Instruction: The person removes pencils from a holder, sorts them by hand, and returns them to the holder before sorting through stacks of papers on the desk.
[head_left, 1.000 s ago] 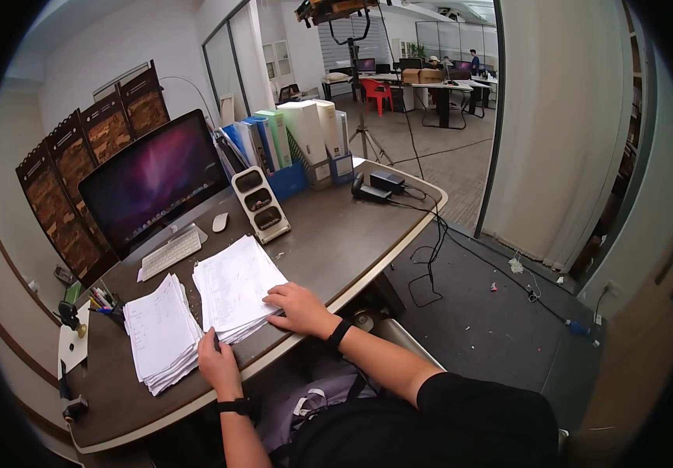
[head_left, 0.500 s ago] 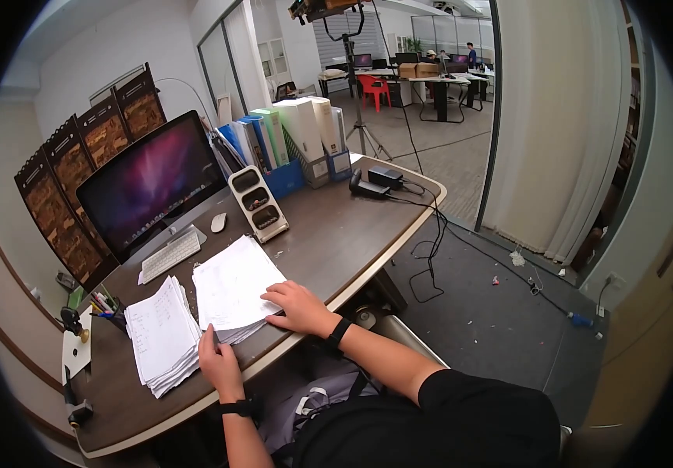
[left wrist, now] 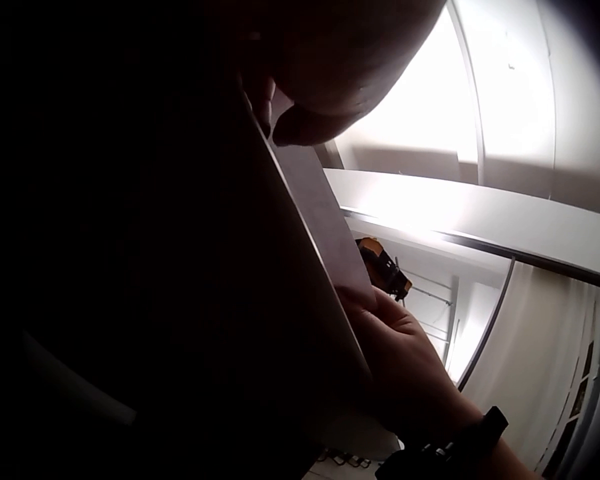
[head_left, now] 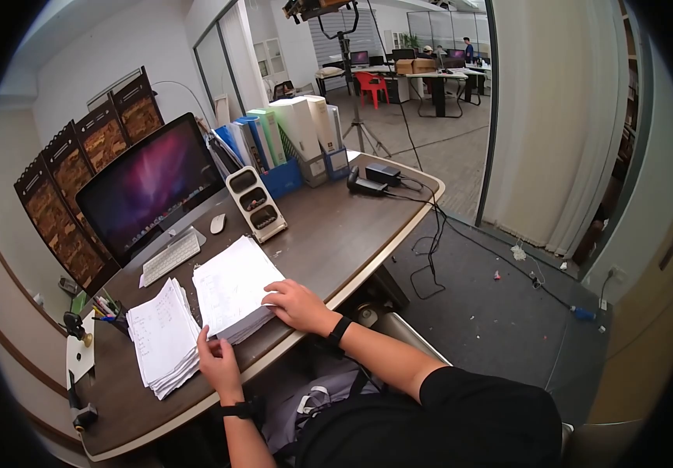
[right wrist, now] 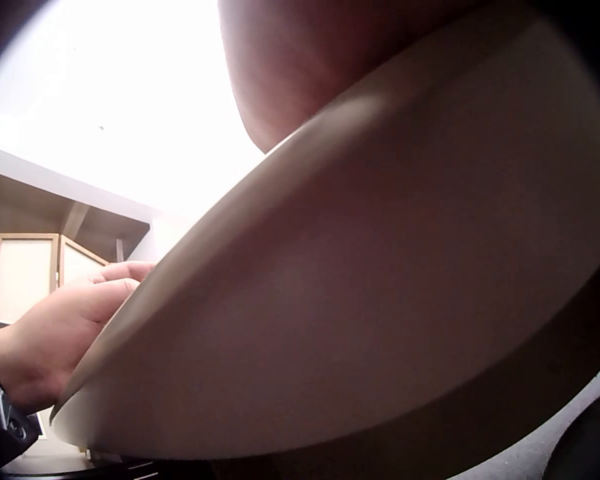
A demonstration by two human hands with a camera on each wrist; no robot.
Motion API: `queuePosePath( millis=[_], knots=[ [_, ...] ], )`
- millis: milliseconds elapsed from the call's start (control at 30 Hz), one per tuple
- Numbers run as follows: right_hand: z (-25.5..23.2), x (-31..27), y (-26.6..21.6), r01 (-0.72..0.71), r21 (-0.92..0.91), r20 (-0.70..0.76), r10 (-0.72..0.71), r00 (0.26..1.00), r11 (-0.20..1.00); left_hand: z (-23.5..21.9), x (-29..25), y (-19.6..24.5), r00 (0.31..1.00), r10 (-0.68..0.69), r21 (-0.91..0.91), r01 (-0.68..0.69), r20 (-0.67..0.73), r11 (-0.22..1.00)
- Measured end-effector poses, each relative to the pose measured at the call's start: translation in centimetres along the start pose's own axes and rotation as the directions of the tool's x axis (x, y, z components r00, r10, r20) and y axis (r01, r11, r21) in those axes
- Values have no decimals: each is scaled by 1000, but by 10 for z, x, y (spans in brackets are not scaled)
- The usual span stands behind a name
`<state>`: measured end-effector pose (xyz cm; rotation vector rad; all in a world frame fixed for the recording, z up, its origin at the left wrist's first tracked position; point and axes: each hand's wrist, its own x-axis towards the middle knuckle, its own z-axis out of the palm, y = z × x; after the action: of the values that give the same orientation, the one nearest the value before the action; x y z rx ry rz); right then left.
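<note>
Two stacks of written-on paper lie side by side near the desk's front edge. My right hand [head_left: 299, 306] grips the right edge of the right-hand paper stack [head_left: 235, 285], fingertips over its top sheet. At that stack's near left corner is my left hand [head_left: 219, 366], thumb and forefinger a little apart. The left paper stack [head_left: 161, 335] lies just beyond the left hand, its sheets slightly uneven. In the left wrist view, the left fingertips [left wrist: 305, 125] are close to the pale desk edge and the right hand shows further along it.
A monitor [head_left: 145, 187], keyboard [head_left: 171, 260] and mouse [head_left: 217, 224] stand behind the papers. A three-slot holder [head_left: 256, 204] is in front of upright binders [head_left: 297, 140]. Black power adapters [head_left: 371, 181] trail cables off the right end. A pen cup [head_left: 112, 310] stands left.
The right stack's near edge now shows as a thicker block of sheets. My left thumb and forefinger have parted slightly; the right hand has barely moved.
</note>
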<state>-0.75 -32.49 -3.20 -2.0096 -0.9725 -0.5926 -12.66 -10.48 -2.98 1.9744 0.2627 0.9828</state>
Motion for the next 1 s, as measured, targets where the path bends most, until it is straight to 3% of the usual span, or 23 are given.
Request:
queuePosePath(
  millis=[33,133,233,400,600,667,700,767,900,933,967,1000],
  knots=[
    [0,0,0,0,5,-3,0,1000,1000,0,-1,3,1000,0,1,0,2,1000],
    [-1,3,-1,10,11,0,-10,1000,1000,0,2,7,967,30,115,-61,254,991],
    [-2,2,-1,15,19,6,-15,1000,1000,1,8,8,942,46,123,-91,333,988],
    [-1,1,-1,8,9,9,-9,1000,1000,13,11,2,926,154,57,-184,345,981],
    [-6,1,-8,-21,-14,21,21,1000,1000,12,5,10,942,162,214,-229,293,950],
    [-5,2,-7,-20,-21,25,21,999,1000,12,4,9,959,229,135,-252,165,958],
    [-5,2,-7,-21,-20,24,22,999,1000,9,4,9,959,230,135,-253,166,958],
    [-5,2,-8,-26,-16,4,26,1000,1000,-1,6,10,984,174,78,-176,37,981],
    [-6,2,-8,-25,-21,4,25,1000,999,-27,18,-5,981,192,65,-192,6,979],
    [-6,2,-8,-22,-22,10,23,1000,999,-37,19,0,995,94,43,-95,27,995],
    [-5,1,-7,-21,-24,17,21,1000,1000,-45,20,7,995,94,43,-95,27,995],
    [-5,1,-6,-21,-23,17,22,1000,1000,-52,22,13,977,213,32,-212,-18,977]
  ],
)
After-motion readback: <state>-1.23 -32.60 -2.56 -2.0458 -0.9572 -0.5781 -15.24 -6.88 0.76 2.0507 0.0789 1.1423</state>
